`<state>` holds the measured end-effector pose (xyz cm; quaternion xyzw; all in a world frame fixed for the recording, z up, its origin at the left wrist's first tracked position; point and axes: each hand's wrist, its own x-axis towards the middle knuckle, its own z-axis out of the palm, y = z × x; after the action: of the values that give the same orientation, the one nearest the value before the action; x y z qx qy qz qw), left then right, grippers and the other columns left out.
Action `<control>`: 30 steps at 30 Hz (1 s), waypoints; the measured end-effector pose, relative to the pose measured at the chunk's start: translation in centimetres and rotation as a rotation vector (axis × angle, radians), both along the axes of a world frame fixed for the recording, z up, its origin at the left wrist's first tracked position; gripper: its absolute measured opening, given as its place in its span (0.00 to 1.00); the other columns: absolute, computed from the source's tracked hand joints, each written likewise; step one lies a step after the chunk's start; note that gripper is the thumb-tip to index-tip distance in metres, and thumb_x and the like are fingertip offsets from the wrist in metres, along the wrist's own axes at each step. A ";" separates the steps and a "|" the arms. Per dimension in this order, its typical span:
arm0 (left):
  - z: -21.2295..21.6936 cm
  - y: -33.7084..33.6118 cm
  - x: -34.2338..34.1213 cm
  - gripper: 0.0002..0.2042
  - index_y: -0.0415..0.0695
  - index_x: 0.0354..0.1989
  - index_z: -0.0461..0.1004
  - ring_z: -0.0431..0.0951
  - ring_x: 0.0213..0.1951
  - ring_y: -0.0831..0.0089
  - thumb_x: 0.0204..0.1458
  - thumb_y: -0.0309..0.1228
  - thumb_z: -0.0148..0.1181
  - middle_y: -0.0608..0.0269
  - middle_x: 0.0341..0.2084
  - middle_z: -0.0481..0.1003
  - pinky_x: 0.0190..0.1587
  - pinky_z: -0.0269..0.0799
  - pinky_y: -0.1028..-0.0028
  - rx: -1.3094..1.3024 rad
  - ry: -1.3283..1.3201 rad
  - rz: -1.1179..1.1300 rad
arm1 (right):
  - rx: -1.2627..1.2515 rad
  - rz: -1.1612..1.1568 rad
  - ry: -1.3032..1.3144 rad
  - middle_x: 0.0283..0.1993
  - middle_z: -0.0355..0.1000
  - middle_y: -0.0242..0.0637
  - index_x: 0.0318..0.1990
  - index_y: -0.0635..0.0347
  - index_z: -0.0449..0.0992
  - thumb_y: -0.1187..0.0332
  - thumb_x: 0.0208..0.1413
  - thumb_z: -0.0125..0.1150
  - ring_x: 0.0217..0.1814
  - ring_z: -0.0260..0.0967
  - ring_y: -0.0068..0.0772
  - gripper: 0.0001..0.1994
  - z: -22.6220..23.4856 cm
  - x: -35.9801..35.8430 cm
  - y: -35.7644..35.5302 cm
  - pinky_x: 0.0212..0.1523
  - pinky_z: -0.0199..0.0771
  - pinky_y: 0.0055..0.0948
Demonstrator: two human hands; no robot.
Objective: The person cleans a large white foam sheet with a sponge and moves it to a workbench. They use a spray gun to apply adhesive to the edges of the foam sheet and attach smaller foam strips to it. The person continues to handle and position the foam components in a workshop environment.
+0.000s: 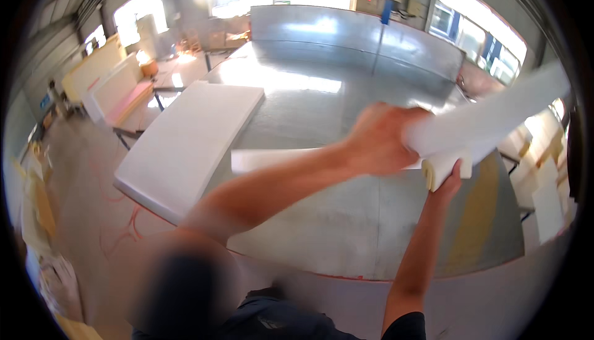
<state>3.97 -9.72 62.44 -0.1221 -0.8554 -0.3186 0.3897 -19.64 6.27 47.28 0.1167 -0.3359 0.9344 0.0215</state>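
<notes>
Left hand (378, 142) clamped around white foam strip (495, 117); right hand (450, 182) gripping its near end from below, above metal worktop (346, 216).

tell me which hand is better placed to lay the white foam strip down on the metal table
Probably the left hand: it grips the foam strip mid-length; the right hand only supports its end.

bare forearms, dark clothing

both forearms are bare from elbow to wrist, with no watch, glove or band showing. the left hand (377, 145) is blurred; the right hand (450, 182) shows only its thumb and part of the palm. a dark short sleeve (405, 326) edges the right upper arm, and dark blue cloth (272, 318) covers the body below.
</notes>
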 end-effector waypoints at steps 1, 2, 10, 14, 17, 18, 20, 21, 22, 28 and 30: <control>-0.5 -3.1 1.7 0.23 0.42 0.47 0.75 0.81 0.36 0.65 0.35 0.22 0.65 0.55 0.32 0.80 0.42 0.75 0.68 0.159 0.071 -0.026 | 0.085 0.009 0.034 0.56 0.69 0.49 0.61 0.71 0.63 0.60 0.64 0.53 0.55 0.71 0.45 0.25 3.0 0.3 -2.1 0.53 0.75 0.44; -1.5 -5.9 3.5 0.23 0.41 0.47 0.75 0.81 0.36 0.68 0.36 0.21 0.66 0.56 0.33 0.80 0.43 0.75 0.70 0.306 0.134 -0.058 | 0.159 0.013 0.057 0.54 0.71 0.49 0.59 0.72 0.65 0.61 0.63 0.54 0.53 0.73 0.45 0.24 5.2 0.8 -4.5 0.51 0.76 0.43; -27.0 -7.3 7.8 0.30 0.35 0.57 0.55 0.73 0.51 0.68 0.50 0.25 0.68 0.53 0.50 0.69 0.53 0.72 0.67 1.211 0.352 0.159 | 0.970 0.230 0.645 0.42 0.77 0.36 0.50 0.62 0.75 0.61 0.52 0.66 0.41 0.74 0.31 0.20 9.2 6.0 -23.4 0.44 0.74 0.32; -36.0 3.2 10.2 0.34 0.36 0.62 0.52 0.72 0.55 0.62 0.50 0.24 0.67 0.53 0.56 0.65 0.53 0.72 0.65 1.551 -0.117 0.133 | 1.372 0.446 0.510 0.42 0.77 0.38 0.50 0.61 0.75 0.61 0.53 0.64 0.43 0.74 0.34 0.20 0.8 9.7 -24.1 0.45 0.74 0.33; -43.7 9.8 12.1 0.32 0.36 0.60 0.58 0.74 0.53 0.60 0.50 0.30 0.68 0.51 0.52 0.71 0.53 0.73 0.66 1.510 -0.682 -0.028 | 1.618 0.419 0.439 0.43 0.77 0.40 0.50 0.61 0.75 0.60 0.54 0.63 0.44 0.75 0.36 0.19 -11.0 7.3 -21.1 0.47 0.74 0.34; -43.9 10.8 13.3 0.30 0.37 0.58 0.61 0.76 0.51 0.60 0.49 0.32 0.68 0.52 0.49 0.73 0.52 0.74 0.67 1.337 -0.848 -0.168 | 1.709 0.333 0.429 0.44 0.77 0.39 0.50 0.61 0.75 0.60 0.54 0.63 0.44 0.75 0.36 0.19 -15.4 5.5 -19.1 0.47 0.74 0.34; -44.9 8.0 16.1 0.26 0.39 0.53 0.68 0.78 0.47 0.62 0.48 0.36 0.69 0.53 0.43 0.77 0.49 0.74 0.68 0.938 -1.123 -0.420 | 1.823 0.187 0.400 0.43 0.78 0.40 0.49 0.61 0.75 0.59 0.55 0.63 0.44 0.75 0.36 0.18 -20.8 5.6 -17.1 0.47 0.74 0.35; -44.8 5.1 17.7 0.21 0.40 0.48 0.72 0.79 0.44 0.63 0.47 0.36 0.69 0.55 0.39 0.78 0.47 0.75 0.68 0.796 -1.146 -0.363 | 1.858 0.102 0.370 0.43 0.78 0.41 0.48 0.61 0.75 0.59 0.55 0.63 0.44 0.75 0.38 0.18 -22.8 6.4 -16.8 0.48 0.74 0.35; -44.7 2.2 19.9 0.17 0.42 0.42 0.76 0.80 0.40 0.64 0.46 0.36 0.69 0.56 0.34 0.79 0.44 0.75 0.68 0.652 -1.163 -0.303 | 1.888 0.022 0.344 0.43 0.78 0.42 0.48 0.61 0.75 0.58 0.55 0.63 0.45 0.76 0.39 0.18 -24.8 7.7 -16.7 0.48 0.74 0.36; -49.0 -7.6 30.0 0.10 0.43 0.41 0.76 0.76 0.29 0.64 0.50 0.28 0.60 0.60 0.28 0.75 0.35 0.74 0.68 0.740 -0.685 0.823 | 1.835 0.197 0.241 0.38 0.77 0.54 0.42 0.64 0.75 0.54 0.49 0.66 0.42 0.75 0.56 0.22 -29.3 21.5 -15.8 0.46 0.73 0.46; -48.7 -10.0 29.3 0.13 0.43 0.46 0.74 0.77 0.35 0.61 0.51 0.27 0.57 0.58 0.32 0.75 0.40 0.73 0.66 0.758 -0.688 0.982 | 1.819 0.246 0.242 0.37 0.76 0.54 0.41 0.65 0.75 0.54 0.49 0.67 0.41 0.75 0.56 0.22 -29.2 26.3 -16.7 0.44 0.73 0.45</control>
<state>33.26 -19.76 13.78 0.5291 -0.7164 -0.4026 0.2116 6.68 -10.43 18.06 0.2204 -0.9209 0.2880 -0.1429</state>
